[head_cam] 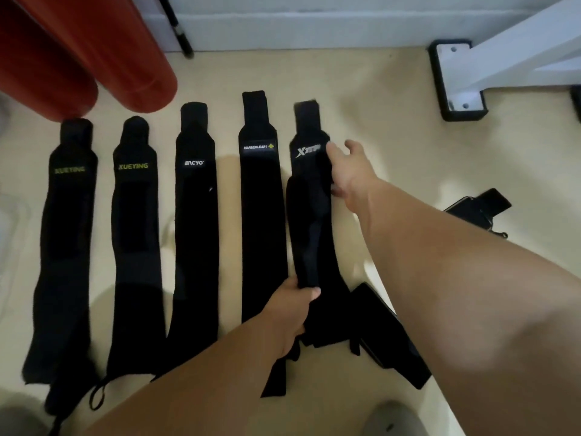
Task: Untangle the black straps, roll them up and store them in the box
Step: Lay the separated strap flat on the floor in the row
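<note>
Several black straps lie side by side, lengthwise, on the cream floor. From the left: two marked XUEYING (70,234) (133,234), one marked with a white logo (196,234), one marked MANUEKLEAR (262,221). The fifth, rightmost strap (309,196) is twisted along its length. My left hand (290,313) grips its near part, thumb over the fabric. My right hand (350,174) rests on its far part beside the silver logo, fingers spread along the strap's right edge. More black strap ends (386,335) lie loose under my right forearm. No box is in view.
Two red cylinders (94,51) stand at the far left. A white frame leg on a black foot (459,80) sits at the far right by the white wall. A small black object (481,209) lies on the floor right of my right arm.
</note>
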